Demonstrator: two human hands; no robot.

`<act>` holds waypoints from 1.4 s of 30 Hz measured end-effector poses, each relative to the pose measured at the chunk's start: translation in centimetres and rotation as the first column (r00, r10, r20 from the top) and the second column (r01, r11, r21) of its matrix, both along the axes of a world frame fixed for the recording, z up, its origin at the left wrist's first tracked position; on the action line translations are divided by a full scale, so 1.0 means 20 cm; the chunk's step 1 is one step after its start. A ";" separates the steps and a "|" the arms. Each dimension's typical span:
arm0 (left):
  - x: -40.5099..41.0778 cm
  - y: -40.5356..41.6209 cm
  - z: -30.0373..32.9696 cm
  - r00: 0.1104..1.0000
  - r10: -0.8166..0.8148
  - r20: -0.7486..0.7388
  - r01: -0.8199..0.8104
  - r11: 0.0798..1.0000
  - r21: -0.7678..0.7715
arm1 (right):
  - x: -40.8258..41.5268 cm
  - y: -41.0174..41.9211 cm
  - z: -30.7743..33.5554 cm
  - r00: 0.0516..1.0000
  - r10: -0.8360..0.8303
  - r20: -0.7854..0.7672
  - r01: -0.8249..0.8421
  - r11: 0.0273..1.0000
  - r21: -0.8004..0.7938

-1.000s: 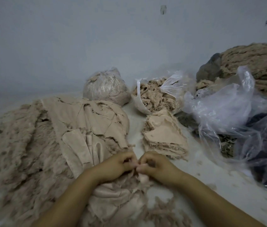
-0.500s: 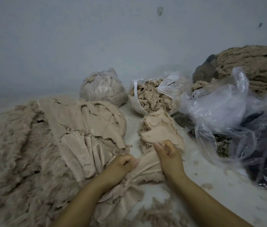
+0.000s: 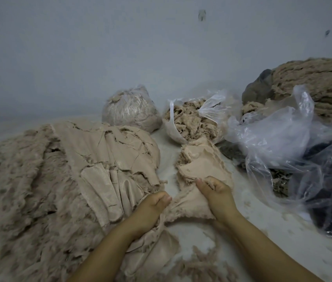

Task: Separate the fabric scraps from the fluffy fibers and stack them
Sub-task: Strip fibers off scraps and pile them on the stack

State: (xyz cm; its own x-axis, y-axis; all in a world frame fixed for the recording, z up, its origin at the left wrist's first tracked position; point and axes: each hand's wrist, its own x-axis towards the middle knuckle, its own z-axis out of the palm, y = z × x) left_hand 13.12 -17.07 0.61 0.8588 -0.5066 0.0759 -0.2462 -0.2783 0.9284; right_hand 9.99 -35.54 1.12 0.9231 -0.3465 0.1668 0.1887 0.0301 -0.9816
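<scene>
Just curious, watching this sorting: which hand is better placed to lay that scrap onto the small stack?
Probably the right hand: it holds the fabric scrap right beside the scrap stack, while the left hand grips nearer the fluffy pile.

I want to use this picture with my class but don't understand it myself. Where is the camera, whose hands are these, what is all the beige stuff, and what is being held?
There is no machine: a person wears the camera on the head, so you look down at their own hands. The left hand and right hand each grip one beige scrap stretched between them. To the left lies a big pile of fluffy fibers and fabric. Just beyond the right hand sits a small stack of sorted scraps. Behind it stand a closed bag and an open bag of fibers, with loose plastic bags to the right.
</scene>
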 end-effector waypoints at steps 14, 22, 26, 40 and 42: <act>-0.02 0.02 -0.03 0.996 -0.089 0.009 0.089 0.995 0.044 | -0.06 0.06 -0.02 0.948 0.285 -0.138 -0.317 0.860 -0.399; -0.03 0.02 -0.03 0.998 -0.047 -0.043 0.046 0.999 -0.004 | 0.00 0.02 -0.03 0.999 0.011 -0.036 -0.018 0.980 -0.197; -0.04 0.05 0.00 0.992 -0.064 -0.105 0.055 0.995 -0.081 | 0.03 -0.06 -0.04 0.994 -0.103 -0.042 0.100 0.993 -0.057; -0.05 -0.03 0.07 0.996 -0.049 0.071 0.040 0.991 0.130 | -0.01 0.00 0.01 0.975 -0.222 -0.010 0.222 0.967 0.126; -0.06 -0.11 0.09 0.992 0.027 -0.120 -0.034 0.998 -0.056 | -0.03 0.05 0.01 0.992 -0.124 0.004 0.121 0.973 0.198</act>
State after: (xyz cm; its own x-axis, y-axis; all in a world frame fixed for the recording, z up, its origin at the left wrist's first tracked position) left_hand 11.99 -19.28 2.40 0.8786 -0.4776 0.0005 -0.1248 -0.2286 0.9655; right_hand 9.34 -34.47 1.31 0.8694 -0.4841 0.0984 0.2184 0.1979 -0.9556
